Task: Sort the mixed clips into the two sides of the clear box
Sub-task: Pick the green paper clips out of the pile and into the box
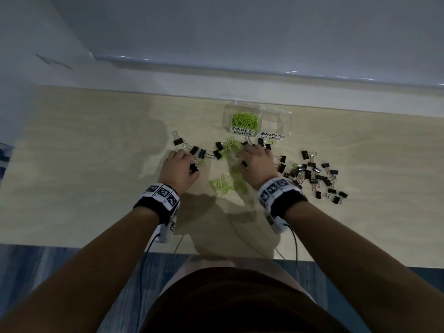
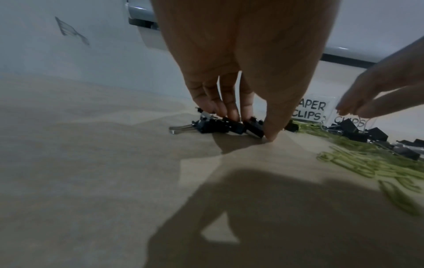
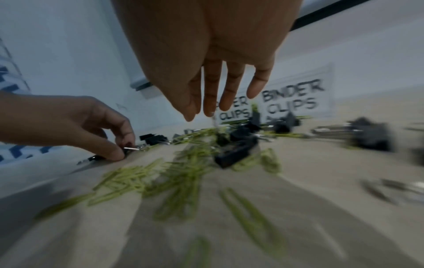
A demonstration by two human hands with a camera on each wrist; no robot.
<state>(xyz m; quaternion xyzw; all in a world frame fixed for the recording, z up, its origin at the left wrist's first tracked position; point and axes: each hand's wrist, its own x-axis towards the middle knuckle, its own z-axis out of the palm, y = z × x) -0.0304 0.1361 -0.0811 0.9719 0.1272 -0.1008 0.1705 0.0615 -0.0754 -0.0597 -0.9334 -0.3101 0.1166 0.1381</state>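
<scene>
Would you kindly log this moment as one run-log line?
left hand: grips binder clips | right hand: open | paper-clip side: partly filled | binder side: empty

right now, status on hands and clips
Left hand pinching black binder clips on the table. Right hand open above green paper clips. Binder side of clear box looks empty.

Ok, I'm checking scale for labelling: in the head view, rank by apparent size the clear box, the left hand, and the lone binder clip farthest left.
1. clear box, spanning both labelled sides.
2. left hand; it is nearer the camera, so its real size against the box is unsure.
3. lone binder clip, far the smallest.
</scene>
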